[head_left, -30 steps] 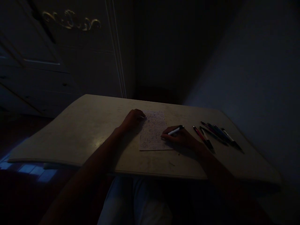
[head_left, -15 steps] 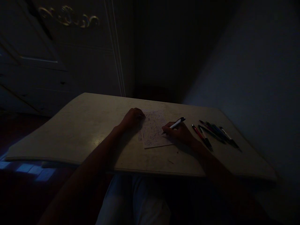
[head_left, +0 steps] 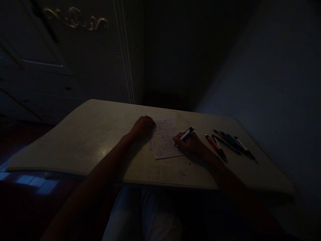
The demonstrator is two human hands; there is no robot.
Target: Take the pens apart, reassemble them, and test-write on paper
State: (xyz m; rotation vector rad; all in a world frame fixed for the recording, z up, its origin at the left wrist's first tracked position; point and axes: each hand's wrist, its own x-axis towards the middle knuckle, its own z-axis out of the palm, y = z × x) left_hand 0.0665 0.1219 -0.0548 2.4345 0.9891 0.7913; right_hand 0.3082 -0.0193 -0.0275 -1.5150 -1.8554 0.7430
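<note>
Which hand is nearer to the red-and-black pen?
Right. The right hand, holding a white pen, is just left of the red-and-black pen; the left hand is farther, at the paper's left side.

I see both forearms (head_left: 110, 160) crossing the worktop's (head_left: 100, 120) near edge, my left hand (head_left: 142, 126) loosely curled, my right hand (head_left: 192, 144) pinched.

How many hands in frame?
2. The left hand is at the upper left edge of the marked paper; the right hand is at the paper's right side, holding a white and black pen. The background is too dark to rule out others.
</note>
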